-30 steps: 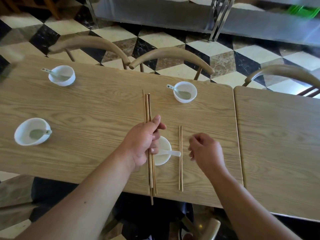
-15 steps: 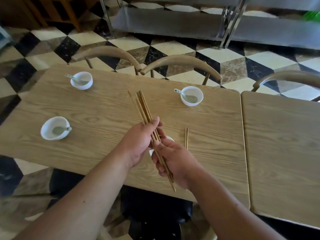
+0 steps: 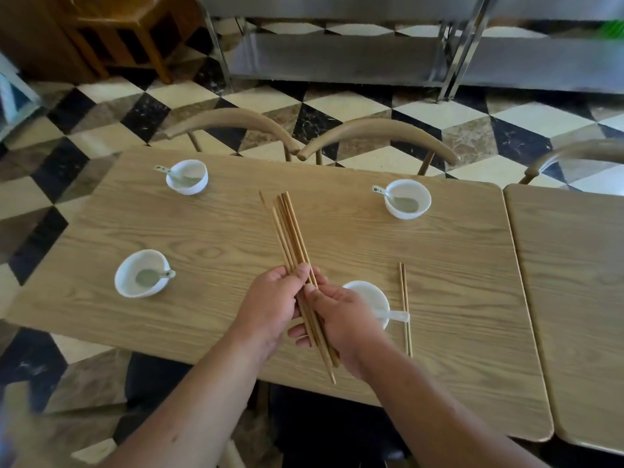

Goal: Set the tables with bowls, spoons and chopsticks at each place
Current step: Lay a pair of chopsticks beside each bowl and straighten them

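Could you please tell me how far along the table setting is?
Done: the far left bowl, far right bowl, near left bowl and near right bowl each hold a spoon, and one chopstick pair lies beside the near right bowl. In hand: the left hand and right hand grip the chopstick bundle. Left: pairs for the other three bowls.

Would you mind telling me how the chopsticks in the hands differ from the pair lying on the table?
The bundle of chopsticks holds several sticks, fanned at the far ends; the laid pair is just two, close and parallel. The bundle is gripped by the left hand and right hand and slants left; the laid pair lies on the table right of the near bowl. Both look like the same wood.
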`<move>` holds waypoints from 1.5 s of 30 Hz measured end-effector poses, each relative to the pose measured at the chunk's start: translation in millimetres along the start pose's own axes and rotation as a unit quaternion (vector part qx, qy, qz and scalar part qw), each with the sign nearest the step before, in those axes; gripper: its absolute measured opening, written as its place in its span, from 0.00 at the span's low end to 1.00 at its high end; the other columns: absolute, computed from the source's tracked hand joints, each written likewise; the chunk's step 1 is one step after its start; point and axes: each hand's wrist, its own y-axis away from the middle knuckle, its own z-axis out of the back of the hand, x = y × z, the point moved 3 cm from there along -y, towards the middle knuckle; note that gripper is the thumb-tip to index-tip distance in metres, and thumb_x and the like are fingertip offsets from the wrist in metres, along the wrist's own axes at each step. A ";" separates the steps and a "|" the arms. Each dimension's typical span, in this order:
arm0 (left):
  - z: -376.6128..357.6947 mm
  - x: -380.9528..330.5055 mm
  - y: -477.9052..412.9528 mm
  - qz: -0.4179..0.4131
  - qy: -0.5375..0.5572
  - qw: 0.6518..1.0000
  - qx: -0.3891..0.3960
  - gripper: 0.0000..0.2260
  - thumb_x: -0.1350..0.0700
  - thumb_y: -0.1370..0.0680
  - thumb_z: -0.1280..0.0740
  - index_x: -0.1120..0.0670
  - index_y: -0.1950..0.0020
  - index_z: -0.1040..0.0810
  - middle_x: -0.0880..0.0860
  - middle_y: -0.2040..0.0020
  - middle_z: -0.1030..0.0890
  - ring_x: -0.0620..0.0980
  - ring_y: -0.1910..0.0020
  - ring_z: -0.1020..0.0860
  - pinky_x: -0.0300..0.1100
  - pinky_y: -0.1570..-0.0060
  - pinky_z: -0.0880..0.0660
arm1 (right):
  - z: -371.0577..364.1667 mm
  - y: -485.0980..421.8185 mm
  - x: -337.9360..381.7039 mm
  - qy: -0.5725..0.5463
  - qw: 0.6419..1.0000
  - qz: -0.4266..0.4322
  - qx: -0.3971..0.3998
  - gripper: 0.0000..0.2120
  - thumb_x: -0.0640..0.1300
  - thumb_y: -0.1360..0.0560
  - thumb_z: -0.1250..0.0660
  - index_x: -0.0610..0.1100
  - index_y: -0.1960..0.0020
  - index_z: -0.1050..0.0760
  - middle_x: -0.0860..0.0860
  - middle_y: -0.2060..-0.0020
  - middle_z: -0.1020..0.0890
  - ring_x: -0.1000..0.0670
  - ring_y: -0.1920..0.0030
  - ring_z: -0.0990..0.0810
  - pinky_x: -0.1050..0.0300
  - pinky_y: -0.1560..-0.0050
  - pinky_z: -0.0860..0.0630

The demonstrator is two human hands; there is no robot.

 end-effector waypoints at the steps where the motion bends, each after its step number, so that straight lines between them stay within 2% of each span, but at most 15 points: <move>1: 9.9 -0.3 -2.1 0.003 0.000 1.000 -0.001 0.17 0.52 0.13 0.34 0.54 0.57 0.13 0.59 0.57 0.12 0.55 0.67 0.17 0.45 0.68 0.24 | -10.4 -4.5 -2.0 0.011 1.000 0.003 -0.005 0.14 0.46 0.12 0.38 0.43 0.47 0.15 0.41 0.59 0.12 0.43 0.65 0.16 0.50 0.62 0.18; 5: 88.0 -7.3 -19.0 -0.007 -0.026 1.000 -0.012 0.14 0.51 0.15 0.32 0.58 0.52 0.12 0.55 0.63 0.14 0.49 0.73 0.20 0.39 0.77 0.28 | -78.8 -30.1 -15.1 0.081 0.995 0.021 -0.060 0.17 0.50 0.13 0.37 0.45 0.51 0.12 0.39 0.56 0.11 0.40 0.62 0.15 0.41 0.56 0.15; 7: 133.4 -14.9 -29.8 -0.011 -0.050 0.999 -0.012 0.13 0.50 0.16 0.30 0.57 0.52 0.11 0.53 0.62 0.12 0.47 0.70 0.17 0.36 0.72 0.25 | -119.5 -41.6 -22.3 0.109 0.990 0.022 -0.090 0.18 0.52 0.14 0.36 0.47 0.53 0.11 0.41 0.58 0.11 0.42 0.60 0.14 0.37 0.51 0.15; 11: 224.3 -37.3 -42.7 0.006 -0.078 0.997 0.023 0.13 0.49 0.17 0.29 0.57 0.53 0.11 0.54 0.59 0.11 0.51 0.64 0.14 0.48 0.59 0.17 | -211.2 -57.4 -29.5 0.081 0.992 0.016 -0.097 0.16 0.52 0.13 0.38 0.52 0.47 0.12 0.45 0.56 0.10 0.44 0.58 0.14 0.38 0.49 0.16; 16: 298.7 -73.9 -49.0 0.015 -0.073 0.994 0.085 0.13 0.51 0.16 0.31 0.57 0.51 0.11 0.55 0.56 0.10 0.52 0.62 0.14 0.44 0.62 0.20 | -283.8 -75.1 -28.0 0.021 0.997 0.009 -0.076 0.18 0.51 0.12 0.41 0.47 0.40 0.14 0.43 0.49 0.10 0.39 0.50 0.13 0.36 0.41 0.17; 19: 316.6 -84.3 -50.0 0.009 -0.070 0.993 0.094 0.13 0.52 0.16 0.30 0.60 0.49 0.11 0.57 0.53 0.10 0.55 0.57 0.12 0.49 0.53 0.16 | -301.9 -81.7 -29.1 0.022 0.996 0.010 -0.088 0.20 0.53 0.12 0.40 0.46 0.46 0.11 0.41 0.50 0.11 0.40 0.53 0.16 0.39 0.44 0.19; 21: 321.9 -88.5 -50.1 0.009 -0.062 0.993 0.098 0.12 0.53 0.16 0.30 0.61 0.48 0.12 0.58 0.53 0.10 0.55 0.56 0.12 0.48 0.50 0.15 | -308.3 -82.7 -27.8 0.029 0.995 0.013 -0.094 0.20 0.53 0.12 0.40 0.46 0.47 0.11 0.44 0.54 0.11 0.45 0.57 0.18 0.42 0.48 0.20; 26: 322.5 -92.8 -51.4 0.019 -0.065 0.991 0.119 0.12 0.53 0.16 0.30 0.61 0.46 0.12 0.56 0.53 0.10 0.50 0.57 0.11 0.39 0.59 0.17 | -305.9 -84.9 -23.8 0.055 0.992 0.025 -0.109 0.17 0.52 0.14 0.36 0.45 0.46 0.12 0.48 0.60 0.14 0.53 0.65 0.21 0.55 0.61 0.22; 29: 318.4 -95.7 -54.0 0.014 -0.065 0.991 0.117 0.13 0.54 0.16 0.30 0.63 0.46 0.13 0.57 0.52 0.10 0.51 0.57 0.12 0.40 0.58 0.16 | -300.9 -89.2 -22.8 0.047 0.993 0.026 -0.101 0.17 0.52 0.14 0.36 0.45 0.47 0.12 0.49 0.61 0.15 0.53 0.66 0.22 0.56 0.61 0.23; 33: 311.0 -98.5 -61.2 0.009 -0.077 0.991 0.106 0.13 0.54 0.15 0.30 0.63 0.46 0.12 0.58 0.51 0.10 0.55 0.52 0.11 0.47 0.49 0.14 | -292.1 -94.4 -19.4 0.020 0.997 0.024 -0.077 0.16 0.52 0.14 0.36 0.45 0.44 0.12 0.50 0.60 0.15 0.55 0.66 0.21 0.60 0.63 0.22; 35: 305.9 -98.1 -65.2 0.014 -0.082 0.992 0.094 0.13 0.53 0.16 0.30 0.62 0.46 0.12 0.57 0.52 0.10 0.55 0.52 0.11 0.47 0.49 0.15 | -286.6 -95.3 -14.3 0.063 0.994 0.036 -0.079 0.16 0.53 0.14 0.37 0.48 0.44 0.12 0.54 0.60 0.14 0.58 0.64 0.19 0.63 0.60 0.23; 38: 298.5 -99.3 -69.7 0.033 -0.051 0.996 0.065 0.11 0.55 0.16 0.30 0.62 0.47 0.13 0.55 0.57 0.11 0.50 0.60 0.12 0.41 0.62 0.16 | -269.0 -94.2 -5.2 0.224 0.962 0.080 -0.130 0.15 0.58 0.15 0.36 0.55 0.52 0.14 0.59 0.68 0.18 0.59 0.69 0.24 0.60 0.63 0.27; 41: 294.9 -104.6 -73.7 0.039 -0.032 0.997 0.056 0.10 0.55 0.15 0.31 0.61 0.46 0.15 0.55 0.56 0.10 0.50 0.62 0.12 0.43 0.62 0.16 | -239.0 -94.0 3.0 0.315 0.922 0.121 -0.190 0.13 0.57 0.17 0.33 0.59 0.59 0.17 0.54 0.73 0.22 0.57 0.73 0.29 0.53 0.68 0.30; 43: 293.5 -106.9 -74.9 0.040 -0.051 0.996 0.059 0.10 0.54 0.15 0.31 0.60 0.46 0.15 0.54 0.55 0.10 0.50 0.62 0.12 0.45 0.58 0.16 | -219.5 -96.2 11.5 0.355 0.896 0.133 -0.233 0.09 0.55 0.17 0.32 0.57 0.53 0.15 0.51 0.70 0.18 0.56 0.72 0.26 0.54 0.68 0.29; 45: 289.9 -107.0 -74.3 0.050 -0.059 0.995 0.069 0.10 0.54 0.15 0.31 0.60 0.45 0.15 0.54 0.54 0.10 0.50 0.62 0.13 0.46 0.58 0.16 | -208.4 -100.5 22.9 0.399 0.869 0.144 -0.256 0.08 0.49 0.17 0.32 0.56 0.44 0.14 0.56 0.61 0.13 0.59 0.66 0.19 0.62 0.66 0.26</move>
